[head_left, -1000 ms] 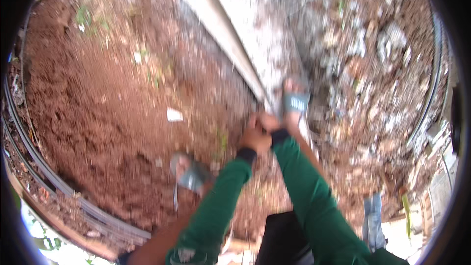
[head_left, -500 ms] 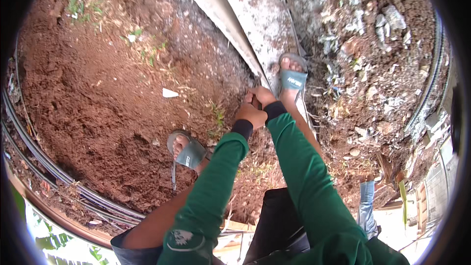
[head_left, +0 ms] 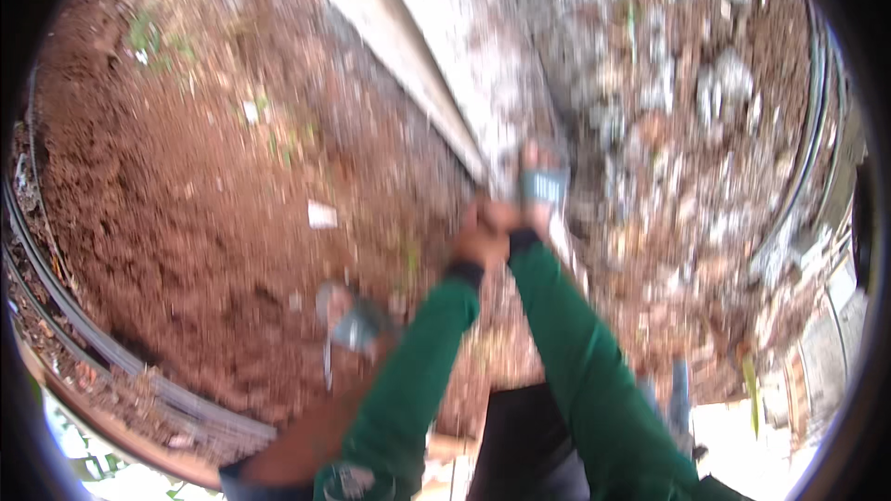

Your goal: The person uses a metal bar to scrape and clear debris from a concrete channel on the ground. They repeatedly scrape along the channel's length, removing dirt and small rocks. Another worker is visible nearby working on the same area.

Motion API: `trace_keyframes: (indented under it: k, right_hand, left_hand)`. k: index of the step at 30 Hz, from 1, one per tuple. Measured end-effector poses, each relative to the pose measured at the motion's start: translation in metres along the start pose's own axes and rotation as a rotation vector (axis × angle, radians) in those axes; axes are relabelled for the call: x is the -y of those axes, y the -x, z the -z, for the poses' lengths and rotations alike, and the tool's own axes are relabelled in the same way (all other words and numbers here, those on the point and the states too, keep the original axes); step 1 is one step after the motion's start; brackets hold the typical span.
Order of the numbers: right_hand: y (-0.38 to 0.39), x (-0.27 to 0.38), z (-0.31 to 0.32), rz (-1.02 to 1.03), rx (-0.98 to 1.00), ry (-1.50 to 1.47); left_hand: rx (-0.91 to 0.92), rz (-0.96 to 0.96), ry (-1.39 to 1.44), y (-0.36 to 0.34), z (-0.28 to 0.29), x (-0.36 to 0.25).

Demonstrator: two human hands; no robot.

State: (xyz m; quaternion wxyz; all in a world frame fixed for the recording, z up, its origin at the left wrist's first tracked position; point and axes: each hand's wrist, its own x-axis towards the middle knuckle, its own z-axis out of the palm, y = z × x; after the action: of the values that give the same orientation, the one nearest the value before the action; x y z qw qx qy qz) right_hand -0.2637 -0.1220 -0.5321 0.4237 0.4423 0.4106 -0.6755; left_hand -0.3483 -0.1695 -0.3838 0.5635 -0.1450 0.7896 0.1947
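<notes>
Red-brown soil (head_left: 176, 223) fills the left half of the blurred view, from about seven to eleven o'clock. A pale concrete strip (head_left: 418, 56) runs from twelve o'clock down toward the centre, and grey rubble (head_left: 687, 102) spreads from one to four o'clock. Dark cables (head_left: 102, 353) curve along the rim at eight o'clock. Two green sleeves (head_left: 566, 353) rise from six o'clock and meet just right of centre. The left hand (head_left: 478, 243) and right hand (head_left: 512, 221) are pressed together there, touching — the blur hides whether the fingers are curled on anything, so I cannot tell. A grey-blue sandal (head_left: 543, 187) sits right above the hands at the strip's lower end; a second sandal (head_left: 351, 325) lies at seven o'clock. A small white scrap (head_left: 321, 214) — flat, roughly square — rests on the soil at nine o'clock.
</notes>
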Motion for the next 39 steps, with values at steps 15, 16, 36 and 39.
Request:
trace_keyframes:
  k: [15,16,36,39]
  right_hand:
    - [0.007,-0.014,-0.017,-0.051,0.092,-0.16]
    - [0.002,-0.003,-0.019,-0.134,0.144,-0.31]
    - [0.072,0.09,0.045,-0.325,0.498,-0.313]
    - [0.059,0.128,0.034,-0.201,0.494,-0.437]
  left_hand:
    - [0.068,0.062,-0.004,-0.002,-0.006,0.03]
    - [0.211,0.144,0.022,-0.009,0.008,0.034]
    - [-0.119,0.079,-0.32,0.017,0.022,0.049]
    - [-0.211,0.002,-0.286,0.004,0.048,0.012]
